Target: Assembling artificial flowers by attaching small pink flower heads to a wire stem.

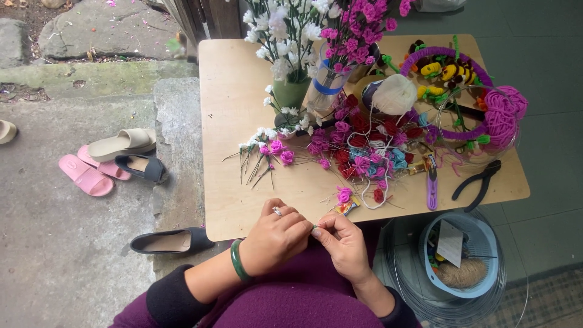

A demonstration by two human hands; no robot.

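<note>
My left hand (274,237), wearing a ring and a green bangle, and my right hand (343,243) meet at the near edge of a low wooden table (231,91). Both pinch one small thin piece (314,228) between their fingertips; it is too small to tell what it is. Just beyond my hands lies a pink handmade flower (344,194) beside a small yellow object. A pile of red, pink and blue craft flowers (364,152) covers the table's middle. Loose pink and white stemmed flowers (267,152) lie to the left.
Vases of white and magenta flowers (303,36) stand at the back. A white yarn ball (395,94), pink yarn (504,115), a purple knife (432,182) and black pliers (480,182) lie right. A blue basket (486,267) sits below. Shoes (115,158) lie left.
</note>
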